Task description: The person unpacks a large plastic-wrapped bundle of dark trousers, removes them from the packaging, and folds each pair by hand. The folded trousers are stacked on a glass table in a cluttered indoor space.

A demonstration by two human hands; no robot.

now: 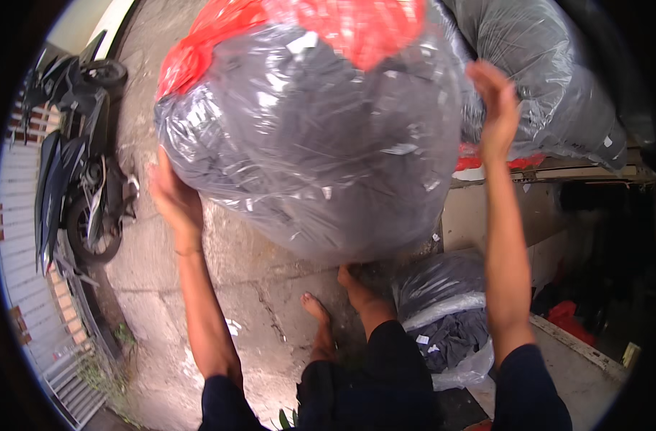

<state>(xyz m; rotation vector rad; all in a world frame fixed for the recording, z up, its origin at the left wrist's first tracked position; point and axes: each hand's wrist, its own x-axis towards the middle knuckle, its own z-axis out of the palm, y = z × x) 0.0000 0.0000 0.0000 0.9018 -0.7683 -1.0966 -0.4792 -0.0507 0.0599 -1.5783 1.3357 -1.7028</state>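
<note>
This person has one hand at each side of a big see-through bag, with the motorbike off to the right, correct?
Not quite: the head view shows the motorbike off to the left. The left hand and right hand are at either side of the big bag.

A dark navy short-sleeved top [533,394] is being worn with black shorts [400,373]; feet [315,307] are being left bare.

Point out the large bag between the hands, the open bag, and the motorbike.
Large plastic bag [313,147], head view: middle of its wall.
Open plastic bag [463,374], head view: pale edge.
Motorbike [68,164], head view: dark bodywork.
</note>
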